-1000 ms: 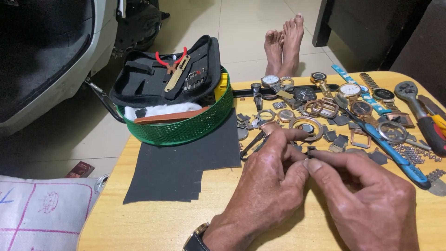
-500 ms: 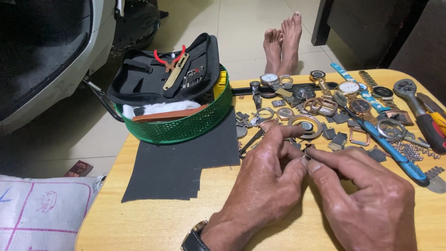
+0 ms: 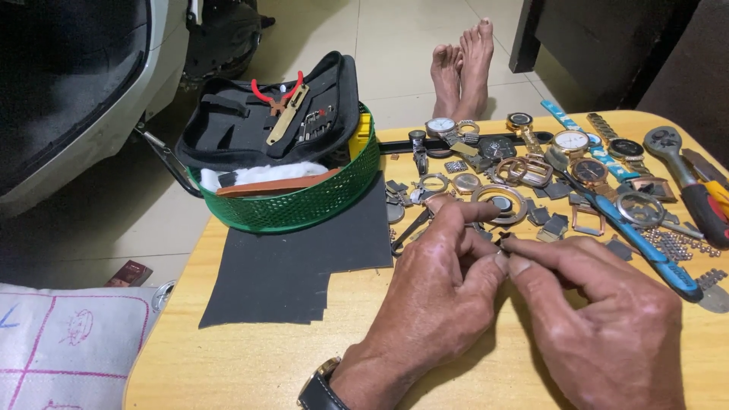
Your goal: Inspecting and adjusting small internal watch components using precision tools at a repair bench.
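Tiled flooring is showing beyond a yellow wooden bench (image 3: 250, 357), on which sheets of dark abrasive paper (image 3: 304, 258) are lying beside a green mesh basket (image 3: 304, 205) that is carrying an open black tool case (image 3: 258, 121). Watch cases, rings, buckles and strap links are lying scattered over the right half, with a blue-handled tool (image 3: 645, 247) and a ratchet wrench (image 3: 683, 167) among them.

The left hand (image 3: 433, 304) and the right hand (image 3: 600, 319) are meeting at their fingertips above the bench, just in front of a large round watch bezel (image 3: 499, 203). Both are pinching together on one small dark part (image 3: 503, 241), too small to identify. Each grip is therefore closing on that part, thumb against forefinger, with the part sitting between the two hands and mostly hidden by them.

Judged risk: the part is tiny and is being held only at the fingertips, so a slip could be dropping it into the crowded spread of similar pieces, or off the bench edge onto the floor, where finding it again would be difficult.
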